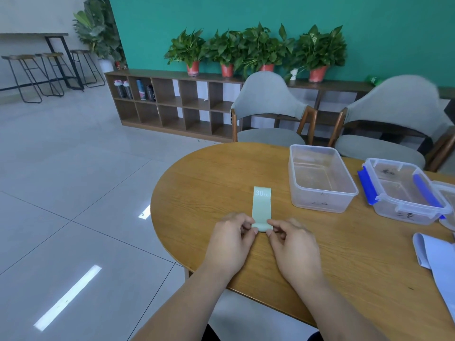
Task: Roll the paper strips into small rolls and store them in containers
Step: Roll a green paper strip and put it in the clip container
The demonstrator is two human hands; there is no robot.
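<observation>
While the left hand (pixel 232 238) and right hand (pixel 293 244) curl their fingertips to pinch the near corners of the green strip (pixel 261 205), it lies flat on the table (pixel 209 183), stretching toward twelve o'clock. The open tub (pixel 322 178) stands at two o'clock. If one side turns faster, the roll will likely skew and spring loose.
</observation>
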